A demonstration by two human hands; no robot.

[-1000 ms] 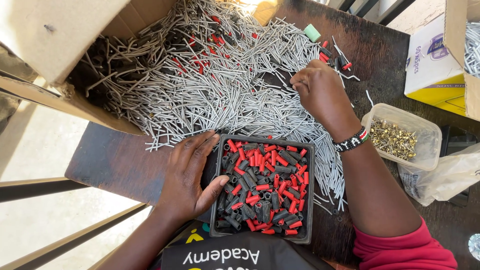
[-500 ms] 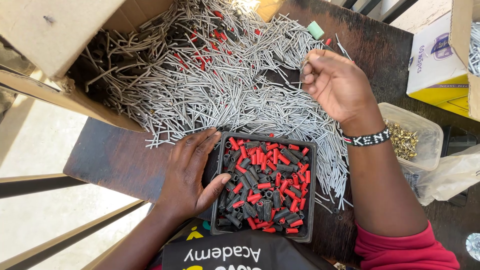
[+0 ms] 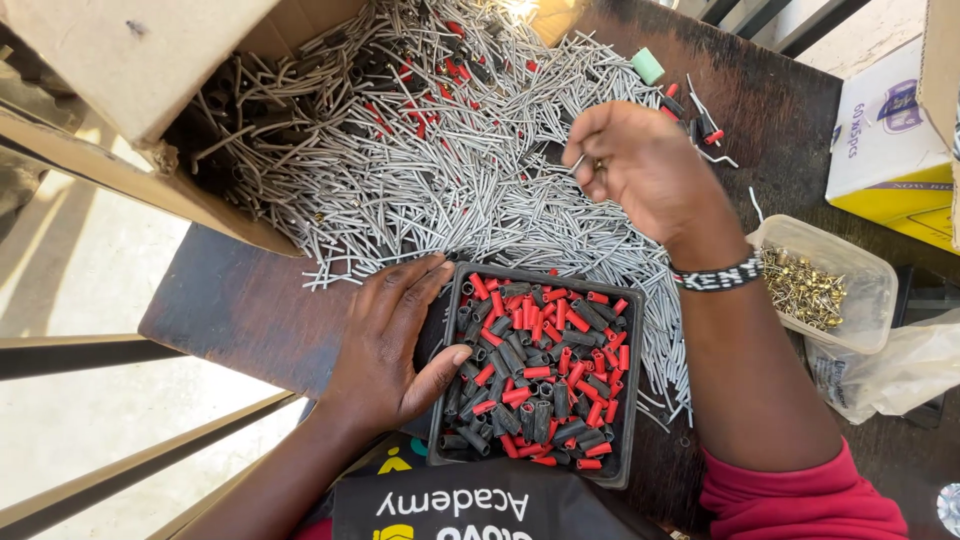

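Right hand (image 3: 645, 170), upper centre-right of the frame, raised over the heap, fingertips (image 3: 590, 165) pinched around a small grey wire piece (image 3: 578, 162) with something brass-coloured at its end; grasp closed, palm turned down. Left hand (image 3: 395, 345), lower centre-left, spread flat against the left wall of the black tray (image 3: 632, 395), thumb hooked over the rim, steadying rather than gripping.

Heap of grey wire pieces (image 3: 450, 170) spilling from the tipped cardboard box (image 3: 150, 80) at upper left, across the dark table (image 3: 240, 310) toward centre. Tray at lower centre packed with short red and black sleeves (image 3: 540, 385). Clear tub of brass bits (image 3: 805, 290) at right, just beside the forearm; yellow and white carton (image 3: 885, 140) at upper right; small green block (image 3: 648, 66) at top.

Likely very light, thin and springy, bending rather than breaking; smooth insulation probably slippery and prone to tangling with neighbours. Best taken singly near one end with thumb and forefinger, lifted clear of the heap. Sleeves probably soft, light, easily scattered
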